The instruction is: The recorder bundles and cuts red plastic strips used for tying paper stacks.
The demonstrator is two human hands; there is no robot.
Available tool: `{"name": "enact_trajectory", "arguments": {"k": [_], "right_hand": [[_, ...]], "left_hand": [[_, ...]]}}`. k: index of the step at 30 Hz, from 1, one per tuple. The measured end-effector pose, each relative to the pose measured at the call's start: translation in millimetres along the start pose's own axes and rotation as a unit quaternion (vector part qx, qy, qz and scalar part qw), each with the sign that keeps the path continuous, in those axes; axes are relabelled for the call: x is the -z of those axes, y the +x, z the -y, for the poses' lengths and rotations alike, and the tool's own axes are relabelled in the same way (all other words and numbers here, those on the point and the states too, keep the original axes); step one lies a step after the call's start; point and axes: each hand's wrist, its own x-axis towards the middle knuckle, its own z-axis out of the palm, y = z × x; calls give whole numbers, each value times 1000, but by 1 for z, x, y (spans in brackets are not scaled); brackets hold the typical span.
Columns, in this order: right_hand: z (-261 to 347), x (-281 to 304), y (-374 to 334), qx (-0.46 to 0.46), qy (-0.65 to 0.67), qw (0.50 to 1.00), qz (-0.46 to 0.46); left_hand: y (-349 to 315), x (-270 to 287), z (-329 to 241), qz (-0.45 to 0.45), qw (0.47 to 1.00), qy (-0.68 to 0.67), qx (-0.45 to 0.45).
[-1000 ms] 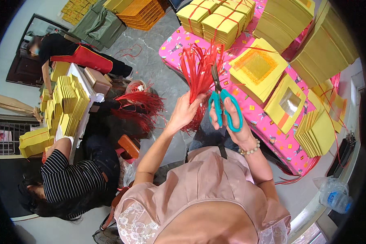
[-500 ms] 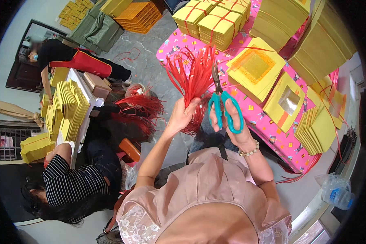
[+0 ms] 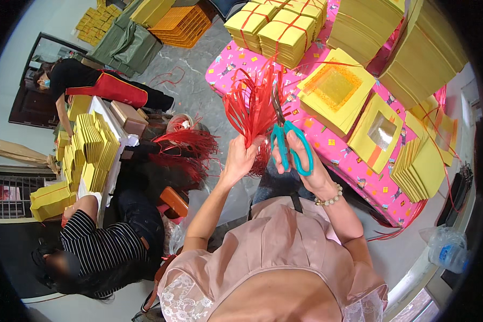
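Note:
A bundle of red plastic strips (image 3: 252,104) fans upward out of my left hand (image 3: 240,160), whose fingers are wrapped round its lower part. More of the strips hang below that grip. My right hand (image 3: 300,163) holds scissors with teal handles (image 3: 298,147), fingers through the loops. Their dark blades point up along the right side of the fanned strips, the blade tips partly among them. I cannot tell whether any strip lies between the blades.
A table with a pink patterned cloth (image 3: 327,142) carries stacks of yellow paper (image 3: 335,88) and tied yellow bundles (image 3: 287,37). At left, two people (image 3: 104,252) work by a table of folded yellow paper (image 3: 94,142). Red strips (image 3: 185,153) hang near a bucket; an orange crate (image 3: 182,26) stands behind.
The scissors and right hand have shifted slightly left, and the blades look closer together. The red strips' fanned tops have spread differently and sit a little lower.

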Motion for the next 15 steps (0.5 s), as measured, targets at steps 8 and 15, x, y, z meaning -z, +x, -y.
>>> {"name": "enact_trajectory", "arguments": {"k": [8, 15], "right_hand": [[3, -1, 1, 26, 19, 999, -12], [1, -1, 1, 32, 34, 999, -10]], "left_hand": [[-2, 1, 0, 29, 998, -1, 52], [-2, 1, 8, 31, 998, 5, 49]]}}
